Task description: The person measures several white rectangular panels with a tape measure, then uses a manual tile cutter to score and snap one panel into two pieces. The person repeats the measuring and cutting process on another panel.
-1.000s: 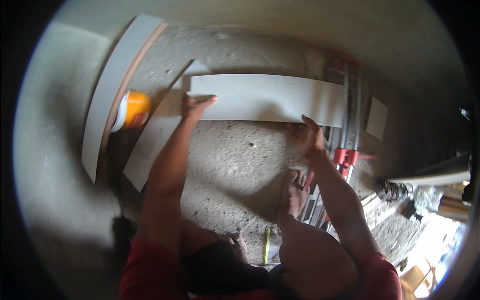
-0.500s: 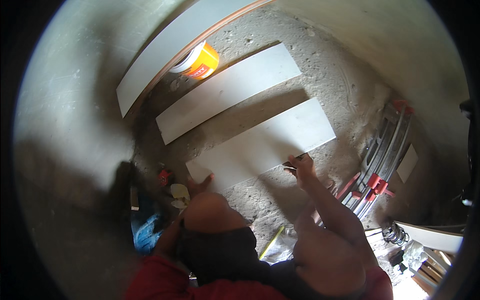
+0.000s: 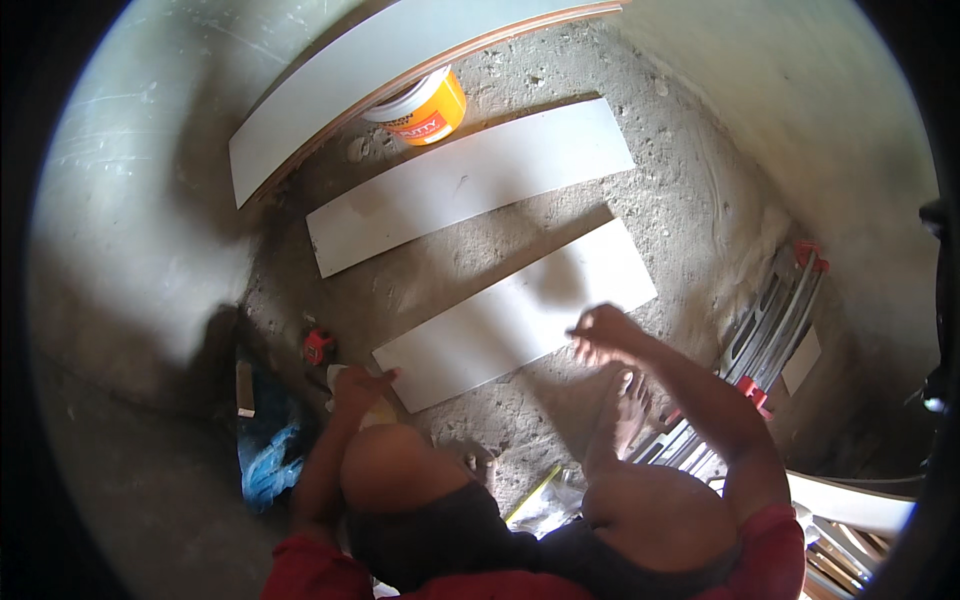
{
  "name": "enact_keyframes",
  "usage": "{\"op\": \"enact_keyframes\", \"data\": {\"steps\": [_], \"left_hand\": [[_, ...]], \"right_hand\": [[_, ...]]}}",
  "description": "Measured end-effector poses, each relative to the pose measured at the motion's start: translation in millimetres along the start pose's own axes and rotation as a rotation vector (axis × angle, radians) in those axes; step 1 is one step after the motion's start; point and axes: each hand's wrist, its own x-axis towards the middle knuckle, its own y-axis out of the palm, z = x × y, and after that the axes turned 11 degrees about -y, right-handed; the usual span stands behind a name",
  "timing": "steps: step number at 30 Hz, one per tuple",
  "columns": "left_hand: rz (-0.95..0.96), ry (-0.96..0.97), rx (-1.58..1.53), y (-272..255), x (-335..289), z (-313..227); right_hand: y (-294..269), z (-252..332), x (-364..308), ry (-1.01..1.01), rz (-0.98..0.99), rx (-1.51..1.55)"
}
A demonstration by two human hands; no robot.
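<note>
A white rectangular board lies at a slant on the rough floor before my knees. My left hand is beside its near left corner, thumb stretched toward the edge; the other fingers are partly hidden. Just under that hand, a pale cream item shows in part. Over the board's near edge, toward its right end, hovers my right hand with fingers curled together. Whether something small is in them I cannot make out. Farther off lies a second white board, apart from the first.
An orange-and-white bucket stands beyond the boards, by a long white panel along the wall. Left are a red tape measure and blue plastic. Right lie metal bars with red fittings. A clear bag is between my legs.
The gap between the two boards has widened, the nearer one now closer to me. My left hand has drawn left off its corner; my right hand has curled and come off the edge.
</note>
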Motion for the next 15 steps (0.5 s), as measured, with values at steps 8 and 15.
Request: {"op": "enact_keyframes", "data": {"steps": [8,15], "left_hand": [[-0.393,0.089,-0.304,-62,209,4],[-0.233,0.065,-0.819,-73,198,-71]], "right_hand": [[-170,49,82,-0.05,-0.994,-0.332],[-165,55,86,-0.015,-0.914,-0.234]]}}
